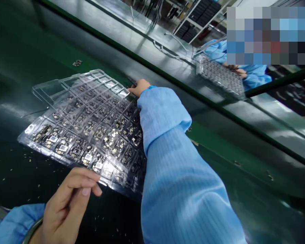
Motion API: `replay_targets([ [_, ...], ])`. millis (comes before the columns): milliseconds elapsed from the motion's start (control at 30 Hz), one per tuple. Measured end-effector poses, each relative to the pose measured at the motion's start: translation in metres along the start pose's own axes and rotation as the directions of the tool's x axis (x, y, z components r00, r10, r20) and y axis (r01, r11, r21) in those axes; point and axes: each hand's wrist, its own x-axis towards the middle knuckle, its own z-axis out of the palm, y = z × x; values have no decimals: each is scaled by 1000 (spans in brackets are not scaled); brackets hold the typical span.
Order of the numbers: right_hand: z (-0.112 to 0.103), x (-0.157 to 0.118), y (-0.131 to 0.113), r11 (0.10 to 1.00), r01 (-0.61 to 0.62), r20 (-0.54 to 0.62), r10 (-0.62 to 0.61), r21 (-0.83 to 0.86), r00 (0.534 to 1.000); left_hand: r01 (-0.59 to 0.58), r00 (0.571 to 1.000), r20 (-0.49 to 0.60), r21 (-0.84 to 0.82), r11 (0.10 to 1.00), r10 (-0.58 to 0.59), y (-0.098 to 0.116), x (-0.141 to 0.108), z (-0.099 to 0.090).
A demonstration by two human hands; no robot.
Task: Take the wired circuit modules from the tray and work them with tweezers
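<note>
Clear plastic trays [99, 135] lie stacked and fanned on the dark green surface, with rows of small circuit boards in their compartments. My left hand [69, 200] is at the near edge of the stack, fingers apart and bent, with nothing visible between them. Reaching across in a blue sleeve, my right hand [141, 87] is at the far right corner of an upper tray. Its thumb and fingers are closed around a thin dark tool that shows only in part.
Small scraps dot the surface at the lower left. A small part [77, 63] lies beyond the trays. Behind a dark green rail, a person in blue sleeves holds another filled tray [220, 74] over a metallic surface. White cables and shelving are behind.
</note>
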Motion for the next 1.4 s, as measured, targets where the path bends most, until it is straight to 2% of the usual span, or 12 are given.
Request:
replay_targets([
  [100,7,5,3,999,-47,30,48,-17,998,9,1000,22,-7,1000,-9,2,1,1],
  [267,-3,-4,1,997,-79,15,79,0,997,23,999,31,-29,999,-22,0,-3,0],
  [433,-34,-37,3,980,-44,-216,86,192,973,-8,995,100,-32,999,11,-2,-6,-2],
  [600,-82,-105,15,884,110,-355,66,453,932,-19,978,210,15,1000,15,-1,-5,-1],
  [667,-97,-147,18,799,139,-312,63,585,948,-24,969,248,39,999,14,-1,-4,0],
  [767,-106,-218,16,676,90,-166,48,731,985,-10,959,285,31,999,1,0,-4,1],
  [867,-102,-288,8,522,-54,27,58,851,998,-20,951,307,5,1000,18,2,-7,3],
  [967,-88,-344,-2,266,-245,226,103,932,969,-13,913,408,-5,1000,14,2,-14,10],
  [1100,-65,-394,-17,-125,-464,475,74,877,877,63,770,638,-67,996,-6,0,-25,25],
  [1200,-49,-418,-26,-303,-523,539,-35,796,841,-25,690,714,-139,990,118,-1,-31,36],
  [1300,-34,-437,-27,-330,-488,492,-79,808,867,-165,702,683,-119,979,201,3,-35,44],
  [1400,-19,-453,-23,-188,-306,326,81,933,942,-29,780,625,-33,999,43,8,-41,50],
])
